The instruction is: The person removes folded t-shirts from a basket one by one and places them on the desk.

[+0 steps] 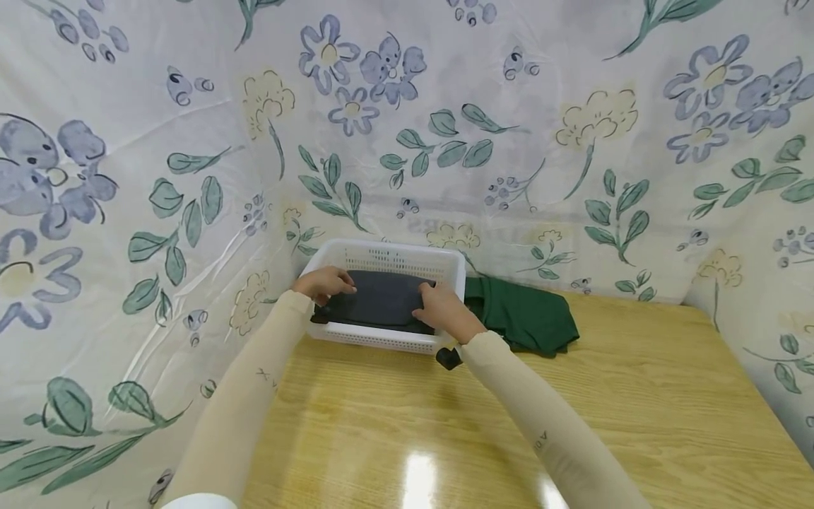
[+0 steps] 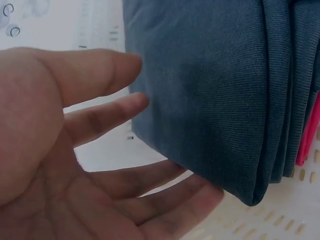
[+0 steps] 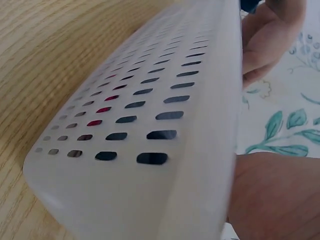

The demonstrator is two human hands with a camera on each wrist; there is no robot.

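Observation:
A dark blue-grey folded cloth (image 1: 378, 300), finely ribbed in the left wrist view (image 2: 200, 90), lies in a white plastic basket (image 1: 375, 338). At its left end is my left hand (image 1: 326, 284), fingers spread and loosely bent, fingertips touching the cloth's edge without curling round it. My right hand (image 1: 443, 309) reaches over the basket's right side, thumb and forefinger apart at the cloth's right end; its other fingers are hidden. In the right wrist view the basket wall (image 3: 125, 180) covers most of the work. Something pink (image 2: 309, 132) shows beneath the cloth.
A dark green cloth (image 1: 528, 318) lies crumpled on the wooden table (image 1: 394, 396), right beside the basket. Floral sheeting (image 1: 445, 191) hangs behind the table and along both sides. The basket stands close to the back sheet.

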